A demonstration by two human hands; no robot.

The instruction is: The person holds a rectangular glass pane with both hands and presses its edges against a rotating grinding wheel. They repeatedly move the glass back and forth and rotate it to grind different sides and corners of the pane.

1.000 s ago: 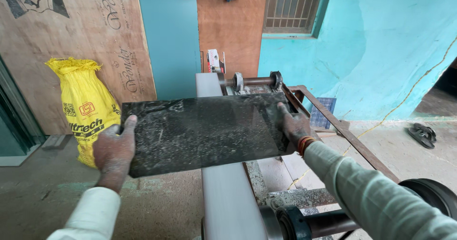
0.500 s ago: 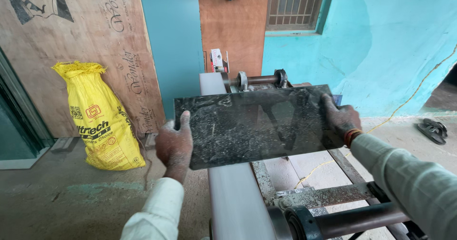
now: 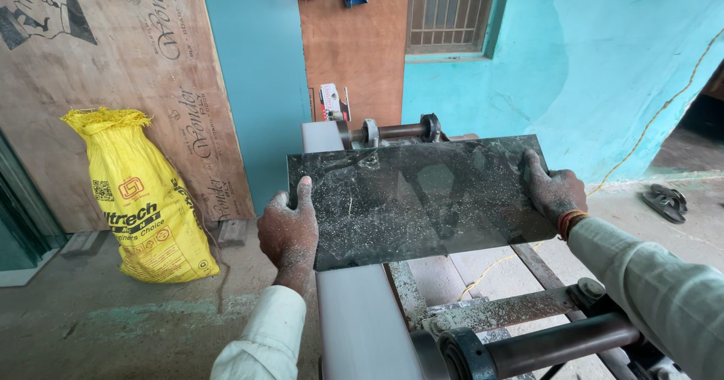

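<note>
- My left hand (image 3: pixel 289 228) grips the left short edge of a dark rectangular stone slab (image 3: pixel 418 199), thumb on top, fingers (image 3: pixel 275 203) curled round the edge.
- My right hand (image 3: pixel 553 189) clasps the slab's right edge, dusty fingers spread over its top corner.
- The slab lies almost flat, speckled with pale grit, held above the grey flat bed of a metal machine (image 3: pixel 362 327).
- Beyond the slab's far edge sits the machine's steel roller shaft (image 3: pixel 392 131).
- Left of the slab, a yellow woven sack (image 3: pixel 147 199) leans against a brown plywood sheet (image 3: pixel 113 71).
- Right of the slab, well apart, a pair of dark sandals (image 3: pixel 665 201) lies on the floor.
</note>
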